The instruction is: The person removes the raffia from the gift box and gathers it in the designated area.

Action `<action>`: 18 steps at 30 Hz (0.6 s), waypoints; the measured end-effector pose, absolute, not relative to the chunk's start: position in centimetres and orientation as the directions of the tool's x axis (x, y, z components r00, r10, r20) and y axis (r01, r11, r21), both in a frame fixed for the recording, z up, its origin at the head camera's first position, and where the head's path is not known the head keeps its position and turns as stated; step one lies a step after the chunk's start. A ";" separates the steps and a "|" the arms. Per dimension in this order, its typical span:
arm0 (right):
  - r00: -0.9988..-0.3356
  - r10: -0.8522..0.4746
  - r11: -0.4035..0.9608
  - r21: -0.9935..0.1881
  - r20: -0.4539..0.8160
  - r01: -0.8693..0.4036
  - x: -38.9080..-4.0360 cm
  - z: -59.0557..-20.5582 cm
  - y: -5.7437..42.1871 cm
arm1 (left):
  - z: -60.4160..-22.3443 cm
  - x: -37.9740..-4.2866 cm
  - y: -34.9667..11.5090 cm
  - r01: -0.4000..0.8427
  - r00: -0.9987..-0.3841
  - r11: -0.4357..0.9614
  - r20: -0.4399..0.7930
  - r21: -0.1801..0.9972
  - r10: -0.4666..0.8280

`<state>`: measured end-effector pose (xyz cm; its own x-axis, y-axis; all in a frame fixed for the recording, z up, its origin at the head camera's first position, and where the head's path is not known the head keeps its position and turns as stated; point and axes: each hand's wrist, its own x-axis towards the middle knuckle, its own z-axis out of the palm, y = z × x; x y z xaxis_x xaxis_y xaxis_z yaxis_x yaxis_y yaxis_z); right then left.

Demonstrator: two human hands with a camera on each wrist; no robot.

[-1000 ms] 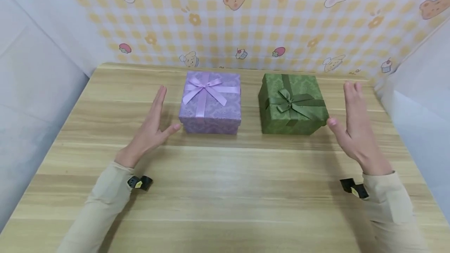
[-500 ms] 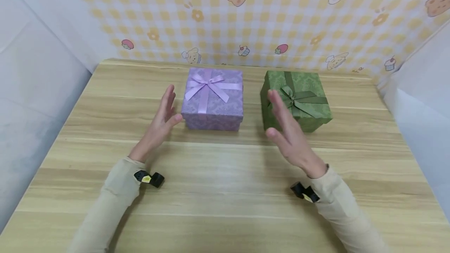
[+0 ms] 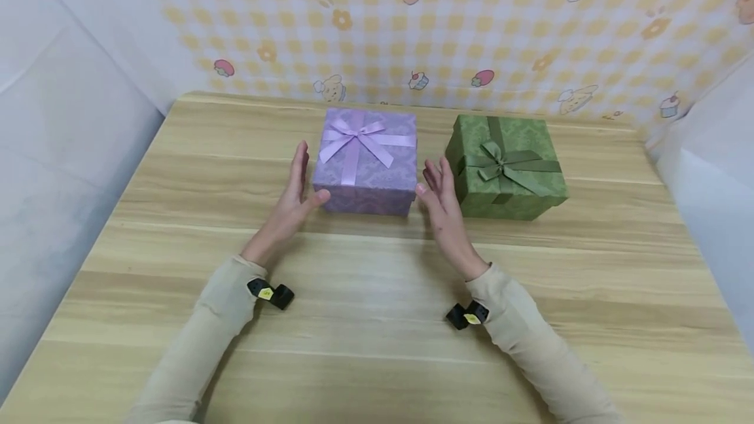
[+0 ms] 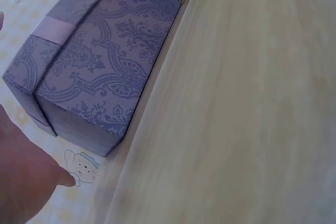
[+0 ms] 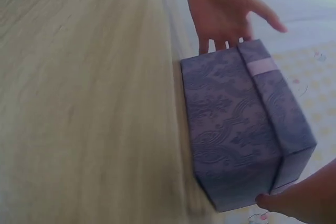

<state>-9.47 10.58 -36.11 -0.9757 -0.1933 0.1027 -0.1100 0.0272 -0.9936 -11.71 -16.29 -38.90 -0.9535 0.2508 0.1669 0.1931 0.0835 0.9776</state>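
The right hand has crossed from the far side of the green box into the gap between the two boxes, and the left hand has drawn a little nearer the purple box. That purple box sits on the wooden table, left of the green one, its bow on top. The hands flank it, fingers extended and released, grasping nothing; the thumbs are by its front corners, though whether either touches cannot be told. Patterned cloth hangs behind.
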 end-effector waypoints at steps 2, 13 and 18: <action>-0.982 -0.172 0.001 -0.997 0.075 -0.077 -9.8 -36.5 10.5 | -38.8 -11.7 -16.1 0.196 -0.953 0.108 0.163 0.975 0.254; -0.987 -0.153 -0.242 -0.970 0.058 -0.020 -10.7 -38.9 9.5 | -39.6 -12.0 -15.4 0.228 -0.946 -0.049 0.233 0.973 0.225; -0.988 -0.150 -0.276 -0.961 0.040 0.003 -10.6 -40.4 9.3 | -40.3 -12.2 -14.9 0.199 -0.955 -0.043 0.203 0.979 0.218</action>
<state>-10.59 9.26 -40.36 -0.9879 -0.1497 0.0400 0.0029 -0.2757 -0.9613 -12.20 -14.87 -40.30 -0.9545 0.2182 0.2032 0.1986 -0.0432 0.9791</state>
